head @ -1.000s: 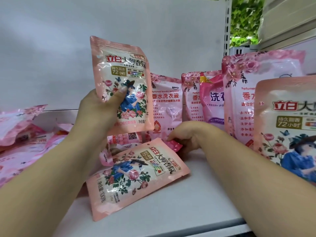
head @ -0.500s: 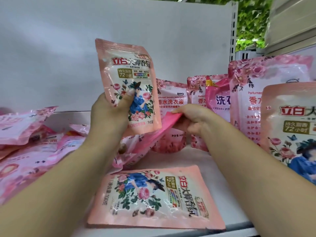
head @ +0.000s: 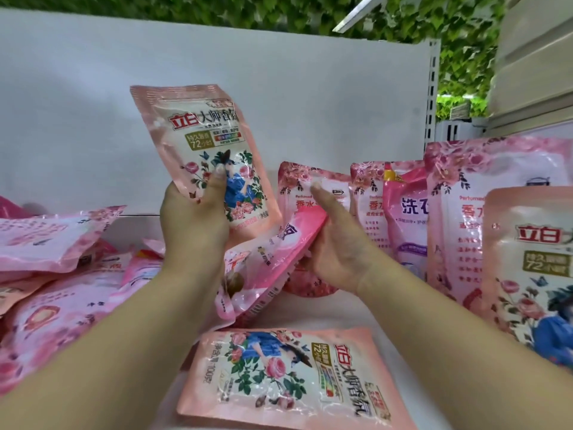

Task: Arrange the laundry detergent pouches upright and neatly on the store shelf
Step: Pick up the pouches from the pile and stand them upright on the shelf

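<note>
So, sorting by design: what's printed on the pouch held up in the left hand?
Peach-pink pouch, roses and a blue-dressed figure; head view.

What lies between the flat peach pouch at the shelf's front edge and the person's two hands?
Head view: a tilted pink pouch, gripped by the right hand; the left hand holds another.

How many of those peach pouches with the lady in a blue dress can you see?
3: one held up in the left hand, one lying flat at the shelf's front edge, one standing at far right. More may hide in the left pile.

glossy plastic film pouches (head: 280, 373), matt white shelf (head: 412, 380)
</note>
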